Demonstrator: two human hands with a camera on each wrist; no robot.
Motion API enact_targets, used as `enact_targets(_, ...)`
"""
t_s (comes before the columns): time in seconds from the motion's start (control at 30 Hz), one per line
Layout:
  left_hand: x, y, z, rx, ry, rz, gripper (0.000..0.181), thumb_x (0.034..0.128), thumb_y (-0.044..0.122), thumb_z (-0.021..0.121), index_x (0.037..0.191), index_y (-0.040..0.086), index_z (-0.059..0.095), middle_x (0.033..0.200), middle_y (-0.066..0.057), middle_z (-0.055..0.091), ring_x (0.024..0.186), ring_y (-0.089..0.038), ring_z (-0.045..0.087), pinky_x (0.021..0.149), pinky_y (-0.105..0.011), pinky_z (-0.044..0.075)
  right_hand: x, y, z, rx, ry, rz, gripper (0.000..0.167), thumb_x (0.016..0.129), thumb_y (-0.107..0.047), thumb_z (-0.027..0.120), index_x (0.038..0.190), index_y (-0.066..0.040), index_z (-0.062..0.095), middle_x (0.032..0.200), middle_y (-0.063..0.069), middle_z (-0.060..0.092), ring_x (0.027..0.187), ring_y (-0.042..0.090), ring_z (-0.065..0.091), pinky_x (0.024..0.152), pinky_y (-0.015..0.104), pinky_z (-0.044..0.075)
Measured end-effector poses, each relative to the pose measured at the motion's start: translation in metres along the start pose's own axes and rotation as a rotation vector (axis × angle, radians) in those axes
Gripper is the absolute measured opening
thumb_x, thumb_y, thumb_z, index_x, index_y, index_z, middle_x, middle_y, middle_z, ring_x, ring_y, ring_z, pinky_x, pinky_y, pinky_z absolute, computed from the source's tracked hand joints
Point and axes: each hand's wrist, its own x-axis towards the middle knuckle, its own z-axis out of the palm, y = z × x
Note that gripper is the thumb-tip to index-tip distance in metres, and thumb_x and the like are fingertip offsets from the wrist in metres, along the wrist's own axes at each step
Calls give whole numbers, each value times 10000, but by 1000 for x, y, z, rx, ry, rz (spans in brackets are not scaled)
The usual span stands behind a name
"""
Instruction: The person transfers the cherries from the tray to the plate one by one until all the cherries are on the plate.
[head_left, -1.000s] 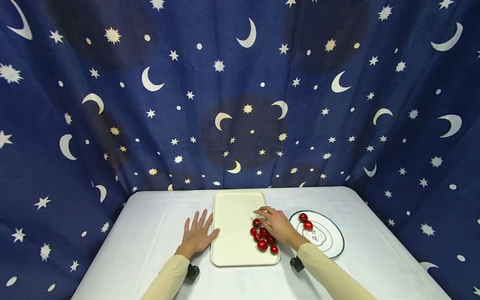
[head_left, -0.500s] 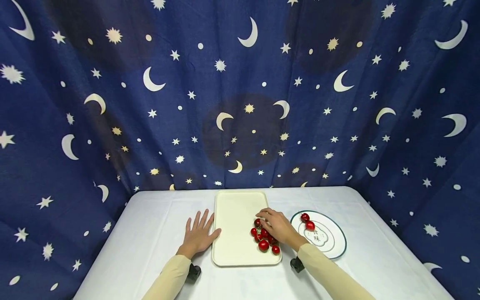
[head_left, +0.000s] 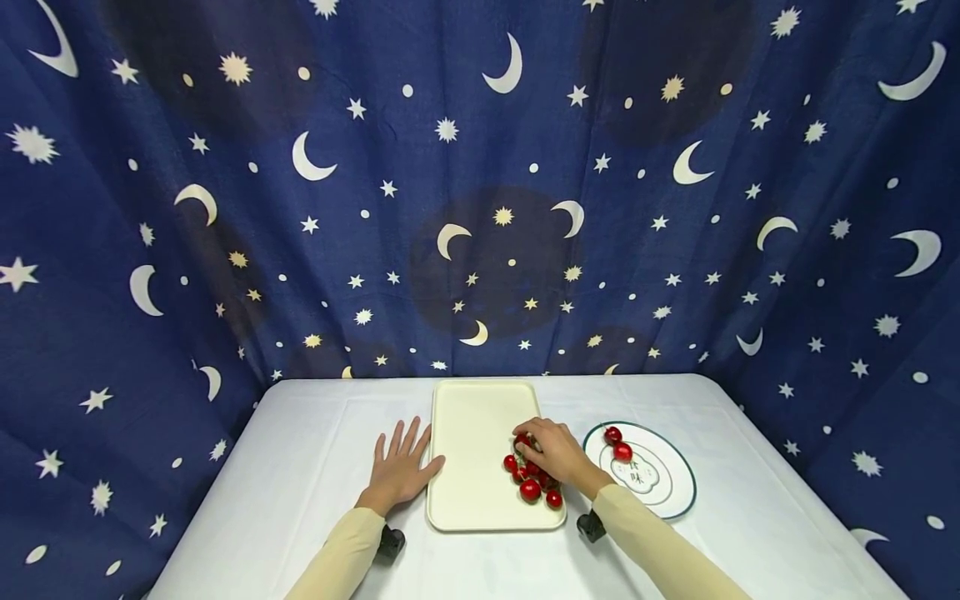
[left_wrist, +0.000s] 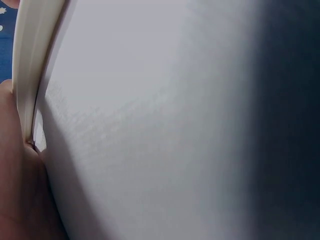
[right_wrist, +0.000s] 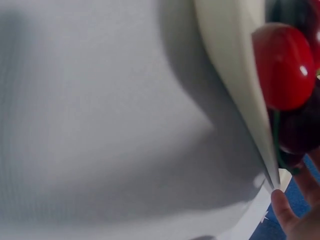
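Observation:
My left hand [head_left: 397, 475] lies spread on the white tablecloth, its thumb at the left rim of a cream tray [head_left: 468, 450]. In the left wrist view, part of that hand [left_wrist: 17, 185] touches the tray's side [left_wrist: 37, 60]. Over the tray's right side, my right hand [head_left: 558, 454] pinches a dark red cherry [head_left: 522, 441] between thumb and fingers. Several more red cherries [head_left: 530, 490] with green stems lie below it on the tray, some hidden by the hand. The right wrist view shows cherries [right_wrist: 284, 67] behind the rim and some fingers [right_wrist: 284, 210].
Right of the tray stands a white plate [head_left: 671, 479] with a dark green rim and printed characters. Two cherries [head_left: 622, 452] rest on it near its far left edge. A blue curtain [head_left: 480, 183] with moons and stars hangs behind the table [head_left: 315, 433].
My right hand's fingers have closed in on the dark cherry at the far end of the pile, and it has shifted slightly. My left hand has stayed put. The head view has drifted slightly.

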Motion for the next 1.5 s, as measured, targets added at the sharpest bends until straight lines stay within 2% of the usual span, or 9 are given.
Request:
enact_targets(0.17, 1, 1, 0, 16, -4, 2, 771, 1028, 658, 349, 1653, 222, 229, 1767, -40, 78, 1646, -338, 7, 1303, -620, -46, 0, 3, -1, 33, -3, 41, 242, 959, -229, 727, 1178, -129, 704, 1140, 40, 739, 973, 206, 691, 880, 458, 533)
enact_targets(0.33, 4, -1, 4, 23, -3, 2, 759, 1034, 662, 350, 1650, 231, 242, 1767, -33, 79, 1646, -335, 13, 1305, -621, -29, -2, 6, -1, 83, 35, 28, 258, 947, -185, 746, 1183, -99, 690, 1115, 38, 710, 847, 113, 657, 793, 337, 573)
enact_targets(0.43, 5, -3, 6, 22, 2, 5, 765, 1030, 669, 358, 1647, 229, 254, 1766, -36, 89, 1645, -340, 19, 1303, -625, -25, -4, 7, -3, 114, 79, 20, 279, 947, -157, 742, 1206, -74, 683, 1115, 54, 703, 857, 124, 655, 794, 323, 577)
enact_targets(0.67, 5, -3, 6, 7, 3, 9, 770, 1025, 673, 361, 1645, 227, 262, 1765, -35, 94, 1645, -342, 16, 1301, -627, -38, -8, 13, -12, 123, 192, 22, 254, 950, -115, 730, 1190, -41, 694, 1136, 82, 696, 967, 229, 713, 902, 431, 609)
enact_targets(0.83, 2, 0, 2, 16, -5, 1, 764, 1031, 661, 342, 1653, 232, 227, 1767, -30, 70, 1647, -332, 1, 1304, -614, -46, -14, 21, -20, 89, 266, 21, 246, 933, -102, 750, 1165, -36, 703, 1128, 94, 705, 942, 219, 717, 870, 439, 610)
enact_targets(1.0, 0, 1, -1, -2, -7, 6, 787, 1021, 668, 349, 1656, 224, 213, 1767, -39, 66, 1646, -337, -10, 1301, -613, -61, -19, 32, -26, 48, 291, 12, 245, 930, -110, 758, 1161, -49, 703, 1129, 90, 705, 900, 185, 701, 824, 411, 605)
enact_targets(1.2, 0, 1, -2, -10, 2, 12, 769, 1030, 643, 381, 1644, 196, 262, 1762, -60, 108, 1640, -362, 29, 1294, -639, -33, -29, 45, -38, 4, 288, 72, 240, 924, -99, 761, 1151, -44, 702, 1128, 110, 705, 883, 210, 709, 764, 404, 597)
enact_targets(1.4, 2, -2, 1, 13, 5, 6, 774, 1024, 655, 370, 1648, 214, 249, 1765, -47, 96, 1642, -355, 21, 1298, -629, -35, -42, 61, -42, -130, 284, 204, 234, 902, -103, 758, 1124, -50, 705, 1118, 143, 714, 1003, 341, 720, 892, 607, 509)
enact_targets(1.5, 3, -3, 2, 10, 6, 6, 767, 1026, 654, 363, 1649, 224, 242, 1765, -37, 92, 1644, -342, 17, 1300, -619, -40, -47, 67, -42, -173, 263, 269, 240, 902, -113, 746, 1133, -65, 702, 1140, 140, 712, 1063, 372, 703, 914, 637, 474)
